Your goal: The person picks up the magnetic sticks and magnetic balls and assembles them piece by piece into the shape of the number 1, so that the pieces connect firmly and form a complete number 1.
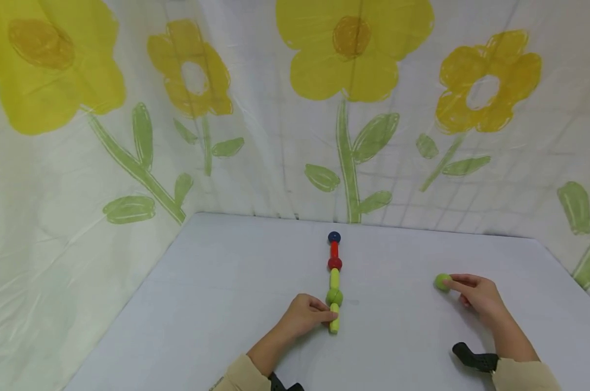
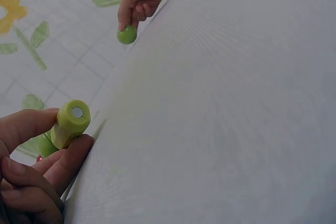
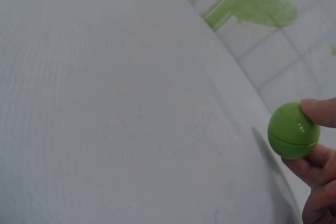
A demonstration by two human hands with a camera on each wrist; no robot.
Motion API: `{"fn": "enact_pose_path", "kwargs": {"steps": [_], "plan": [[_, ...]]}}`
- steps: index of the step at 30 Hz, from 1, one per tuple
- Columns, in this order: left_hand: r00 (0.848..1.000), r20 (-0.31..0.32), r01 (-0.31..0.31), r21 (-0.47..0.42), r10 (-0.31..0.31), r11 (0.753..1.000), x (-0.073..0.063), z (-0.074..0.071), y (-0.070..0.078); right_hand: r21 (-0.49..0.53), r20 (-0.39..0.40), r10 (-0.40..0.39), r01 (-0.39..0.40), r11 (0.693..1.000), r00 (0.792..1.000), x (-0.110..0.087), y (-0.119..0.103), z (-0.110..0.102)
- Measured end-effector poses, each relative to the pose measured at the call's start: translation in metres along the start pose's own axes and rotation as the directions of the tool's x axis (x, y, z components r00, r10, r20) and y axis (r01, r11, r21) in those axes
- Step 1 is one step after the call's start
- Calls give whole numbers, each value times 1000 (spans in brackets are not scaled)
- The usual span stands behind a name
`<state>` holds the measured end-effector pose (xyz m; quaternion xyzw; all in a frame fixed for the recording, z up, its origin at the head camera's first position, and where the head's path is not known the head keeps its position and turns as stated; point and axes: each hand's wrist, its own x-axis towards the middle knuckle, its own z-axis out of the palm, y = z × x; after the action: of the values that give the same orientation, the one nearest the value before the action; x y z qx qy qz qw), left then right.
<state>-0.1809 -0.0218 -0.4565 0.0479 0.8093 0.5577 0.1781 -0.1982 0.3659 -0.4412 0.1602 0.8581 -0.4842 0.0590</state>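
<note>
My left hand pinches a yellow-green rod between thumb and fingers; its near end shows a round silver disc in the left wrist view. The rod is the near end of a straight chain on the table. Beyond it in line come a green ball, a second yellow-green rod, a red ball, a red rod and a dark blue ball. Off to the right, my right hand holds a loose green ball with a seam around it, between thumb and fingertips.
The white table runs back to a curtain printed with yellow flowers. A black strap piece sits at the right wrist, and another black piece shows by the left sleeve.
</note>
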Motion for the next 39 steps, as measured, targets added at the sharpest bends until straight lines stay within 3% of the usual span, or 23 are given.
{"fn": "enact_pose_path", "kwargs": {"steps": [14, 39], "plan": [[1000, -5, -2, 10, 2, 1000, 0, -1, 0, -35, -20, -70, 70, 997, 997, -24, -21, 15], [1000, -3, 0, 18, 0, 1000, 0, 0, 1, -31, 115, -112, 116, 993, 987, -62, -42, 59]]}}
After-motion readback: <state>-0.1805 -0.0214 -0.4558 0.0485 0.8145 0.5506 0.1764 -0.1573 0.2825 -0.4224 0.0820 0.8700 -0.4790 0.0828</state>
